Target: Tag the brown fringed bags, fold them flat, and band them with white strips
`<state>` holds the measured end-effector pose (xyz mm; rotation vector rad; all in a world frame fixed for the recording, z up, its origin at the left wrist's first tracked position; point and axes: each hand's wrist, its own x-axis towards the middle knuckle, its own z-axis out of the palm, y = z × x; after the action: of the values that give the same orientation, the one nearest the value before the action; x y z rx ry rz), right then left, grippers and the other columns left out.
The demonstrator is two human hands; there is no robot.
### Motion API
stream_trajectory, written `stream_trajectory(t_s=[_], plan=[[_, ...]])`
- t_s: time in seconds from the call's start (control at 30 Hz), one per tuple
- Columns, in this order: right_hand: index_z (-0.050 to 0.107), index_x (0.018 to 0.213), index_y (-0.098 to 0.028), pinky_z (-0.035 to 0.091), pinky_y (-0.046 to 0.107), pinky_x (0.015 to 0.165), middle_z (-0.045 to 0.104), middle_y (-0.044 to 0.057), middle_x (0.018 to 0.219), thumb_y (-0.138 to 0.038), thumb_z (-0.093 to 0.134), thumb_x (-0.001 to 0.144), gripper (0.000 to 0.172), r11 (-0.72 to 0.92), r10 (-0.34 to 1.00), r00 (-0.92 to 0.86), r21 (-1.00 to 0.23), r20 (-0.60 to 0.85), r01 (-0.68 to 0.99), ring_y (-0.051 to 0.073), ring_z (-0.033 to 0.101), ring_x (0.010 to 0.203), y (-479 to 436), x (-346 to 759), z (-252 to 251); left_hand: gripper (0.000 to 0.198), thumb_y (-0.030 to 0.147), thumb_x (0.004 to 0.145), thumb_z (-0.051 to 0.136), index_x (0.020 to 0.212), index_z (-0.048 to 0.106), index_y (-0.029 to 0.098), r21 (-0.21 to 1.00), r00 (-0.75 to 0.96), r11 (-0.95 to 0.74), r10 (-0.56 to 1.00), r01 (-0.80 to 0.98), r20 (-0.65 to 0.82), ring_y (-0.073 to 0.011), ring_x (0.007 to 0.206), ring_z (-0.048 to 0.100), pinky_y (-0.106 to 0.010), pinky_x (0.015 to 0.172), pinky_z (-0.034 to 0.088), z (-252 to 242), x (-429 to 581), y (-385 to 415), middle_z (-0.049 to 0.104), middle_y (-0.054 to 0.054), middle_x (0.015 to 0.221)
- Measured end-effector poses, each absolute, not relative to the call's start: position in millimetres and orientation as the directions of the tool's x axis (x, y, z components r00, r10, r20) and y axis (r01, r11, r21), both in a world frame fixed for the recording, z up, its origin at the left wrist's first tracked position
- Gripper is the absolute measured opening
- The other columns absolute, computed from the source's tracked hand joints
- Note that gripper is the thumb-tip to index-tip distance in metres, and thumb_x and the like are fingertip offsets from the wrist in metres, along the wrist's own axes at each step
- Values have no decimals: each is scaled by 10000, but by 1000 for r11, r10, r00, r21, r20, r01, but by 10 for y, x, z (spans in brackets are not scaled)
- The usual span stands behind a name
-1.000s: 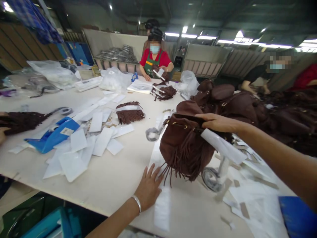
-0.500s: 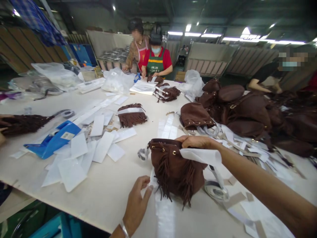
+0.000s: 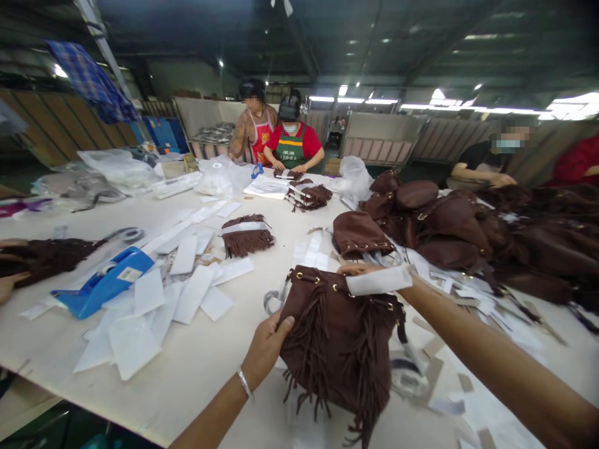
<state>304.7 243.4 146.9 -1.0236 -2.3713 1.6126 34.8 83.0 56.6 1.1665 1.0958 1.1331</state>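
A dark brown fringed bag (image 3: 334, 330) with gold eyelets is held up over the table, its front facing me. My left hand (image 3: 269, 340) grips the bag's left side, thumb on the front. At the bag's top edge my right hand (image 3: 362, 269) is closed on the rim, its fingers mostly hidden behind the bag and a white strip (image 3: 379, 280). Wrapped straps hang at both sides of the bag; the right one (image 3: 408, 376) rests near the table.
White sheets (image 3: 135, 346) and a blue tape dispenser (image 3: 103, 282) lie at the left. A folded fringed piece (image 3: 247, 236) sits mid-table. Brown bags (image 3: 458, 231) are heaped at the right. Other people work at the far side; a person's hand holds fringed material (image 3: 51, 259) at the left edge.
My left hand has moved up and closed on the bag's left side. The bag has been opened out flatter and now hangs lower, with its fringe spread over the front.
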Motion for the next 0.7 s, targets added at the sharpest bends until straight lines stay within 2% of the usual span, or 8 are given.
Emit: stream_trajectory(t_s=[0.13, 0.27, 0.4, 0.47, 0.57, 0.63, 0.7], plan=[[657, 996, -120, 455, 263, 826, 678, 79, 1005, -250, 540, 791, 269, 360, 568, -782, -776, -259, 518, 201, 596, 930, 2427, 2912, 1355, 453, 493, 888, 527, 1219, 625, 200, 990, 113, 126, 986, -60, -119, -245, 1028, 634, -372, 946, 484, 574, 235, 708, 703, -34, 1108], [673, 995, -164, 454, 278, 887, 691, 39, 1023, -204, 572, 761, 258, 439, 656, -722, -665, -222, 604, 201, 611, 958, 2572, 2585, 1065, 512, 553, 837, 570, 1151, 651, 157, 969, -28, 241, 970, -59, -243, -259, 999, 635, -383, 897, 510, 352, 63, 827, 713, -69, 1021], [669, 996, -145, 436, 379, 933, 670, 120, 1070, -199, 532, 789, 254, 402, 807, -568, -552, -164, 731, 278, 597, 1039, 2456, 2461, 758, 600, 621, 807, 566, 1170, 627, 147, 931, -106, 339, 929, -134, -354, -261, 935, 653, -384, 793, 544, 99, -86, 902, 703, -110, 1022], [634, 1085, -140, 408, 418, 965, 627, 153, 1156, -213, 469, 847, 299, 379, 884, -463, -488, -61, 787, 298, 559, 1115, 2159, 2551, 702, 664, 642, 838, 503, 1286, 541, 153, 919, -87, 349, 925, -184, -369, -249, 908, 664, -392, 773, 550, 39, -150, 820, 684, -127, 1087], [574, 1195, -215, 436, 375, 930, 616, 104, 1174, -316, 403, 938, 325, 375, 925, -356, -464, 132, 803, 251, 580, 1079, 1501, 2758, 710, 714, 587, 881, 489, 1460, 299, 215, 915, -12, 294, 951, -275, -309, -228, 984, 656, -397, 850, 536, -14, -217, 578, 620, -128, 1238], [486, 1324, -274, 469, 350, 871, 612, 75, 1178, -397, 450, 939, 406, 404, 907, -406, -497, 109, 768, 233, 598, 1030, 1081, 2842, 696, 822, 512, 864, 575, 1508, 136, 251, 929, 54, 247, 969, -277, -242, -235, 1060, 632, -397, 891, 525, -63, -209, 421, 559, -132, 1328], [363, 1432, -319, 484, 354, 833, 603, 70, 1186, -443, 506, 915, 550, 431, 874, -485, -517, 34, 740, 239, 600, 1013, 807, 2844, 625, 949, 458, 830, 641, 1518, 15, 268, 954, 78, 228, 973, -197, -217, -248, 1082, 626, -399, 880, 534, -119, -145, 335, 536, -135, 1359]])
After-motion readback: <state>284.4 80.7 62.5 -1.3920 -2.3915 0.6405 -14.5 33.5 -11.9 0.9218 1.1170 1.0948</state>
